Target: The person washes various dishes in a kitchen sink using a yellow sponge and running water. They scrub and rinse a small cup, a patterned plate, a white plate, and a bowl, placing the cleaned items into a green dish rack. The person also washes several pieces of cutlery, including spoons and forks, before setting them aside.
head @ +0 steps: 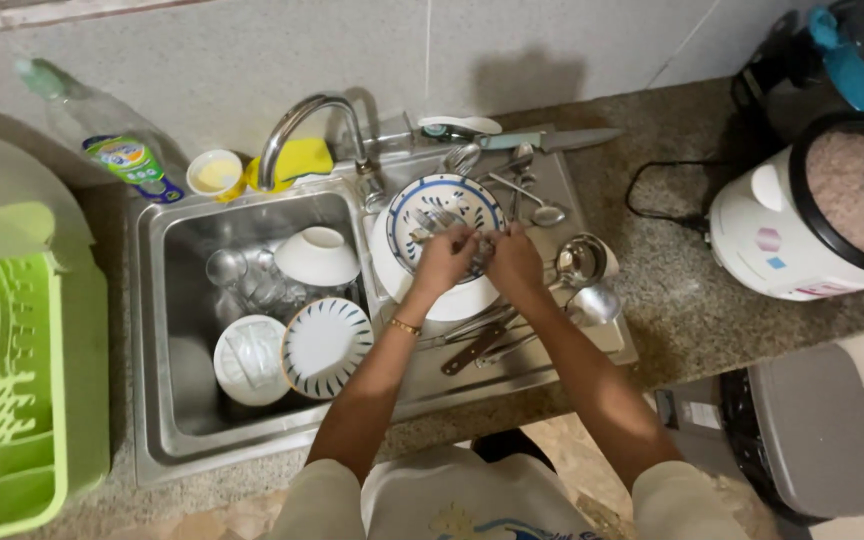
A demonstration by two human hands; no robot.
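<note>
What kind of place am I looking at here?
Most likely a home kitchen: a steel sink full of plates and bowls, a rice cooker on the stone counter, and a green dish rack beside the sink.

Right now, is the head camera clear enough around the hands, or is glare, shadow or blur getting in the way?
Head view: left hand and right hand are slightly soft over the plate; forks there are hard to separate. Bright glare on the sink wall and ladle. Tap casts a shadow on the wall. Edges bow from the wide lens.
</note>
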